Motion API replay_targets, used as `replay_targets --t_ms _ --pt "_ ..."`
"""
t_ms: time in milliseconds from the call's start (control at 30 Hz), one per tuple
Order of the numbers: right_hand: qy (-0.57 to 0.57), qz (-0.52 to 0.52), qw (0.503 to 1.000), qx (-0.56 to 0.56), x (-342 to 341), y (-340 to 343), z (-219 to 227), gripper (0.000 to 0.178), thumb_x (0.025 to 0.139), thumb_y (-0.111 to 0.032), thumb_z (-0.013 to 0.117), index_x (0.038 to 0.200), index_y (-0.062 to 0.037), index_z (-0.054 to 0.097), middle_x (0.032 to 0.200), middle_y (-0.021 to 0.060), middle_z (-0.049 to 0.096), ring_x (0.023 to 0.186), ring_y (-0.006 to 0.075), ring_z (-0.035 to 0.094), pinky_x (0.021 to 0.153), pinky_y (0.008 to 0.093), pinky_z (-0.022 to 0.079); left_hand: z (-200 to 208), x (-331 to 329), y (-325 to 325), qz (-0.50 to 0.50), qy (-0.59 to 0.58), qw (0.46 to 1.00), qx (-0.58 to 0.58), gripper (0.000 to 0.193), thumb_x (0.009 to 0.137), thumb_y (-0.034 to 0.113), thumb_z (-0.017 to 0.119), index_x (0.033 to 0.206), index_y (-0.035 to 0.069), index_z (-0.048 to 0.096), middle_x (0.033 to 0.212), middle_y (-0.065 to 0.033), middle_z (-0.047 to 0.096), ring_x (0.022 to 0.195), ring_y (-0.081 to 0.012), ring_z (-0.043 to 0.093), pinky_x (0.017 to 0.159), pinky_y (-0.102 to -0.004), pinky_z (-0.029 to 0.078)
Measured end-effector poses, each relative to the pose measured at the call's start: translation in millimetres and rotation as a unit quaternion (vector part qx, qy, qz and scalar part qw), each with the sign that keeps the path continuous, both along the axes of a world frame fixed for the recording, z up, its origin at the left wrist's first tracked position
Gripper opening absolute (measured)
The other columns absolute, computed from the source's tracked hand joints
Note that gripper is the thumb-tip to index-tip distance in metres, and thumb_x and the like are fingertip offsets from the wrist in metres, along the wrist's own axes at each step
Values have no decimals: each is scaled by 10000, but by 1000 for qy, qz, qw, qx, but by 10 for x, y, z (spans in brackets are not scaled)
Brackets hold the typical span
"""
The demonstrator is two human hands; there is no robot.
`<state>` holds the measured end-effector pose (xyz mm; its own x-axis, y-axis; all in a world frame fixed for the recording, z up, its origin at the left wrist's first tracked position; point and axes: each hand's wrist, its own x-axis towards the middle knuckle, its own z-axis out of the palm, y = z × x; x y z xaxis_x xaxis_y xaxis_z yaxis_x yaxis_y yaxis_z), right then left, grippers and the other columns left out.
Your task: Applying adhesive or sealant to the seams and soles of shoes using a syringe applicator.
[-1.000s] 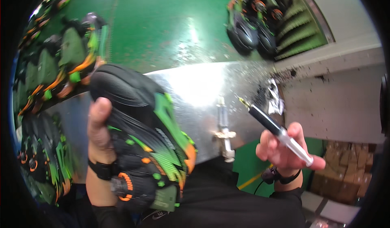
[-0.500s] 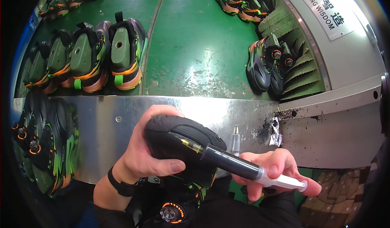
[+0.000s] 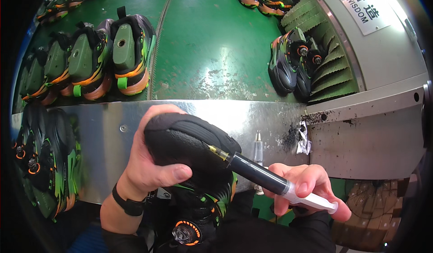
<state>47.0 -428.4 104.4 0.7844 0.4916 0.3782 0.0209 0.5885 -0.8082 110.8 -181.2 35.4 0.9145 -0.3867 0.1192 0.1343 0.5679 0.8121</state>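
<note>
My left hand (image 3: 155, 167) grips a black sneaker (image 3: 189, 140) around its toe, thumb on the near side and fingers behind. A dial with an orange ring (image 3: 187, 232) sits lower on the shoe, close to my body. In my right hand (image 3: 306, 185) is a syringe (image 3: 257, 174) filled with something black, its white plunger running back under my palm and fingers. The syringe's yellowish tip (image 3: 218, 152) touches, or nearly touches, the seam between the toe's upper and sole. Behind the syringe, a second clear syringe (image 3: 258, 149) stands on the metal ledge.
Several sneakers with green lasts (image 3: 126, 54) line the green belt (image 3: 203, 41) at left. More shoes (image 3: 288, 63) stand at right beside green curtain strips (image 3: 331, 59). Other sneakers (image 3: 49, 154) lie on the metal ledge (image 3: 103, 149) at left; crumpled foil (image 3: 304, 138) lies at right.
The shoe and my left hand have shifted slightly left and up in view. The syringe tip has moved along the toe seam toward the right. The whole background has shifted a little left and up.
</note>
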Motion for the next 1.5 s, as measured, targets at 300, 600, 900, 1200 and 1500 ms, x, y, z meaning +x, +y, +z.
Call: replay_targets --t_ms 300,600,900,1200,1500 --pt "15 -35 999 -21 -178 -137 -172 887 735 -643 701 1237 67 523 1038 201 605 906 219 514 748 296 403 -78 23 -6 30 53 998 29 852 633 278 845 1287 -4 380 1123 -96 555 1009 -177 568 904 -320 462" --pt "21 -46 998 -26 -243 -236 -350 912 704 -665 712 1226 62 538 1041 200 627 905 206 491 753 289 391 -39 107 -50 -7 47 993 105 821 714 486 741 1252 -48 425 1138 -185 582 979 -264 628 852 -373 526" --pt "-31 -58 996 -52 -173 -298 -461 924 714 -692 677 1216 71 536 1029 190 637 895 211 493 785 314 360 -124 89 -180 48 117 992 12 670 746 438 711 1150 -61 517 1027 -172 633 894 -247 649 808 -356 540" --pt "53 -241 956 -160 -807 -1138 -557 1070 572 -613 834 1315 19 393 1076 124 518 998 192 537 850 265 380 -94 -565 716 140 206 954 165 582 851 252 638 1301 -47 423 1230 -167 559 1085 -280 593 958 -409 481" --pt "185 -376 832 -364 -1386 -1311 -872 1020 624 -639 775 1324 8 410 1061 81 508 983 142 495 843 261 390 -272 -1717 313 -83 473 875 -63 736 658 -94 559 1367 -38 366 1290 -212 523 1207 -361 519 1021 -469 423"
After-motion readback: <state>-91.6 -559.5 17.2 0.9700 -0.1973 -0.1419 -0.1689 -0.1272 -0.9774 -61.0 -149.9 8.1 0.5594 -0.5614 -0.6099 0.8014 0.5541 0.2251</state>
